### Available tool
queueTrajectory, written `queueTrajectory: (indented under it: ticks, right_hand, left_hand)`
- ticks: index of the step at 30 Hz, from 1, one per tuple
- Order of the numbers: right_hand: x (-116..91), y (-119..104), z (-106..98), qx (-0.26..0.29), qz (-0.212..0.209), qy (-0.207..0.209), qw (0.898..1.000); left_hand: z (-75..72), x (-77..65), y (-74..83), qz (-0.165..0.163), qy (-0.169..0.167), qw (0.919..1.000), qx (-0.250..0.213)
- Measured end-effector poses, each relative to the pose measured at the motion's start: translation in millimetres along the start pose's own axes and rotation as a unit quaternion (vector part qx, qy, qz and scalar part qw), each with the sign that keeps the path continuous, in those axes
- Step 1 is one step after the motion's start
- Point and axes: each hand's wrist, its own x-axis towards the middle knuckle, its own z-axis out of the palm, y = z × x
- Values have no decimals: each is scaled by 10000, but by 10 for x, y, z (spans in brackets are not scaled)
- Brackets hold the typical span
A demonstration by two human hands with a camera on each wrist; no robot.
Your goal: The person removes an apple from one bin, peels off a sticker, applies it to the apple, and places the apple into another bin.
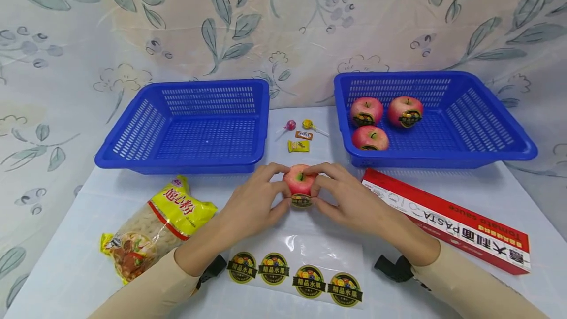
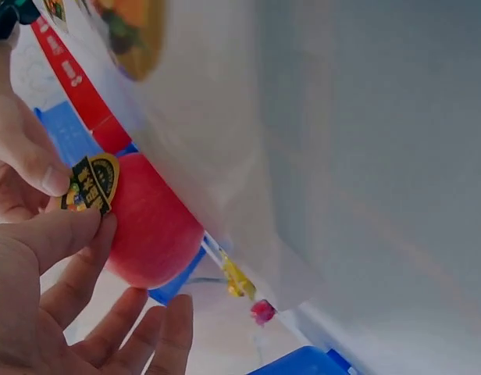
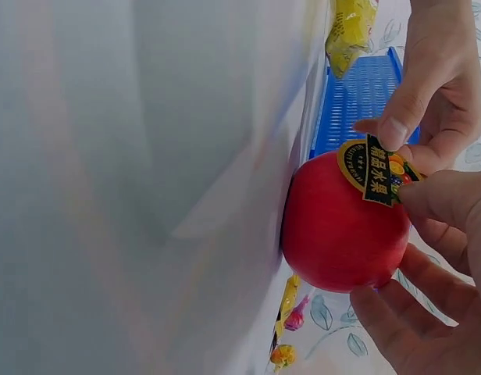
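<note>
A red apple (image 1: 292,178) sits on the table between both hands, its stem up. A black and gold label sticker (image 1: 301,201) lies on its near side. My left hand (image 1: 252,203) holds the apple from the left, and the thumb presses the sticker's edge. From the right my right hand (image 1: 345,198) holds it likewise, thumb at the sticker's other edge. In the right wrist view the sticker (image 3: 377,168) follows the curve of the apple (image 3: 342,234), its outer end under the thumbs. Nearer me lies a clear sheet (image 1: 305,247) with several such stickers (image 1: 308,282).
The right blue basket (image 1: 443,158) contains three labelled apples (image 1: 366,107); the left blue basket (image 1: 190,164) stands opposite. Two lollipops (image 1: 290,125) and two small wrapped sweets (image 1: 299,146) lie between them. A pasta bag (image 1: 155,225) lies left, a red and white pasta box (image 1: 452,223) right.
</note>
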Motion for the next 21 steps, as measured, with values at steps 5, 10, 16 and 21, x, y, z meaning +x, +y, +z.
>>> queueTrajectory:
  ticks: [5, 10, 16, 21]
  right_hand:
    - [15, 13, 15, -28, 28, 22, 10000]
    - [40, 29, 31, -45, -14, 116, 9999]
    - [53, 49, 49, -28, -100, 171, 9998]
    - [84, 65, 24, 13, -193, 149, 9997]
  left_hand:
    - [-7, 17, -10, -40, 2, 10000, -78]
    - [4, 26, -21, -27, 47, 9999, -88]
    - [-11, 78, -35, 193, 8, 9997, -112]
    - [-37, 132, -21, 320, -89, 9993, -161]
